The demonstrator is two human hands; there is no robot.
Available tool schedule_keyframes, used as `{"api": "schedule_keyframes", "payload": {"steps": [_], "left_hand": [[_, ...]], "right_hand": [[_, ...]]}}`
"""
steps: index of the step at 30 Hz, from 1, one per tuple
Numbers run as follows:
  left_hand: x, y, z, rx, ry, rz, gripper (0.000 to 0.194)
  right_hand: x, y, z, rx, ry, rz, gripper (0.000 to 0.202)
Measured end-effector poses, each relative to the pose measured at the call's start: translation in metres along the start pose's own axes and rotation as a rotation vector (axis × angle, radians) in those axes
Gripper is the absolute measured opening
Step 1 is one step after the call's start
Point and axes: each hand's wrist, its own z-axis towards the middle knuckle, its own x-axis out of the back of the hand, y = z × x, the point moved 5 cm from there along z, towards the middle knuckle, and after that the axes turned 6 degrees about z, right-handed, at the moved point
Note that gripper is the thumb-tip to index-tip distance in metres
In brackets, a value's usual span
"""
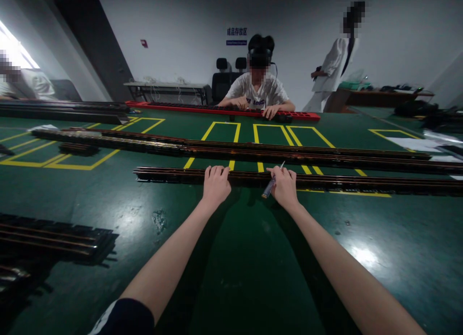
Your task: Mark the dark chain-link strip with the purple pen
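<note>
A long black rail with copper-coloured strips (173,175) lies across the green table in front of me. My left hand (216,184) is closed over this rail, its fingers curled across the top. To the right, my right hand (285,186) holds a screwdriver (268,187) with a clear handle and a thin metal shaft. The handle end points down and toward me, while the shaft points up past my fingers. That hand also rests against the rail. Whether the screwdriver touches the rail is hidden by my fingers.
More black rails (152,144) lie just beyond, and another stack (54,236) sits at the near left. Yellow tape outlines (220,123) mark the green table (246,277). Across it, a person in a headset (258,86) handles a red rail (304,116). Another person (334,64) stands behind.
</note>
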Motion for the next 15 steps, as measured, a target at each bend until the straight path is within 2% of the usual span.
{"api": "schedule_keyframes", "payload": {"steps": [8,12,15], "left_hand": [[0.0,-0.0002,-0.0004,0.012,-0.015,-0.006,0.043],[-0.0004,-0.0003,-0.0004,0.007,-0.01,-0.013,0.043],[0.0,-0.0008,-0.0007,0.009,-0.01,-0.007,0.044]], "right_hand": [[0.0004,-0.0059,-0.0022,0.081,0.013,0.066,0.02],[-0.004,-0.0052,-0.001,0.061,0.022,0.02,0.022],[-0.0058,-0.0049,0.0,0.038,0.018,-0.005,0.016]]}}
